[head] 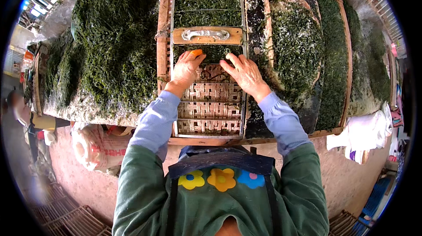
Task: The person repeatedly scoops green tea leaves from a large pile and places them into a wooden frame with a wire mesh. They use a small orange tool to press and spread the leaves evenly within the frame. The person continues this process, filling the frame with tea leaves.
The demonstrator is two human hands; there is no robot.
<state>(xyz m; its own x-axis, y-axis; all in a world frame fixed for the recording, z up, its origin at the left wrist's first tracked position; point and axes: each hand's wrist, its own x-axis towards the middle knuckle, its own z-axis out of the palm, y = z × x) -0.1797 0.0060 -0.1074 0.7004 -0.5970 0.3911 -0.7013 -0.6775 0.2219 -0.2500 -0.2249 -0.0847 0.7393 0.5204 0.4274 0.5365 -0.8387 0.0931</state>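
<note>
My left hand, with an orange finger cover, rests its bent fingertips at the left end of a strip of dark green seaweed. Whether those fingers pinch any of it cannot be told. At the strip's right end is my right hand, its thumb and fingers apart. Both hands are over a metal frame with thin crossbars, lying on a woven bamboo mat. The mat's near part shows bare weave; beyond it, seaweed fills the far sections. A wooden crosspiece with a metal handle spans the frame just past my fingers.
A large seaweed heap rises on the left. To the right lie a smaller pile on a dark board and a seaweed-covered, wood-edged panel. White sacks are at the right; a printed bag is below left. Another person is at far left.
</note>
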